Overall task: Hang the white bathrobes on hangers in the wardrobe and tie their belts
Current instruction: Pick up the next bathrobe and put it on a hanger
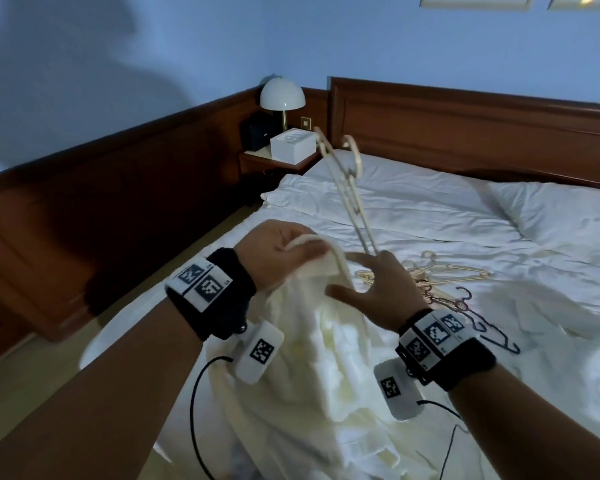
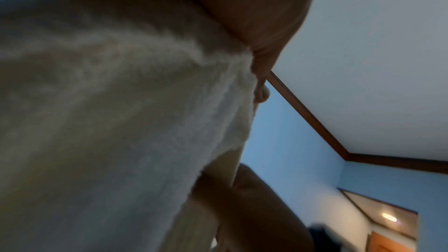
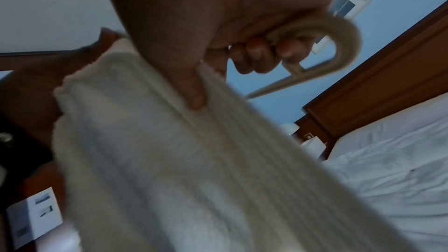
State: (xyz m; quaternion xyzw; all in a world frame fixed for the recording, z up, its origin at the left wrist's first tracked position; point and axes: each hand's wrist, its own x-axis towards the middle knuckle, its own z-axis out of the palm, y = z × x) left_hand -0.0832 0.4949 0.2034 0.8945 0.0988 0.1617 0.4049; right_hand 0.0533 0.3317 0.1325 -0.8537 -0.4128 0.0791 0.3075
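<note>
Big bed (image 1: 430,216) w/ white sheets and dark wood headboard (image 1: 465,133), filling most of head view. On it, near front-left edge, white bathrobe (image 1: 312,358) in a rumpled heap, upper part lifted off the sheet. Two pillows (image 1: 555,209) along headboard edge. Small nightstand (image 1: 274,161) beside far-left corner of bed, carrying white dome lamp (image 1: 282,95), white box (image 1: 293,144), dark object behind, too dim to tell.

Heap of spare hangers (image 1: 430,275), pale and dark ones tangled, on the sheet approx. mid-bed, just right of the hands.

Left hand (image 1: 281,254) clenched on thick folded edge of robe, prob. the collar, thumb on top; same grasp in left wrist view, fabric (image 2: 121,122) pressed under the palm (image 2: 254,16).

Right hand (image 1: 374,292) gripping pale hanger (image 1: 350,199), which sticks up and away toward headboard. In right wrist view, fingers (image 3: 254,56) curled round the hanger by its hook (image 3: 339,39); thumb (image 3: 191,87) against robe cloth.
</note>
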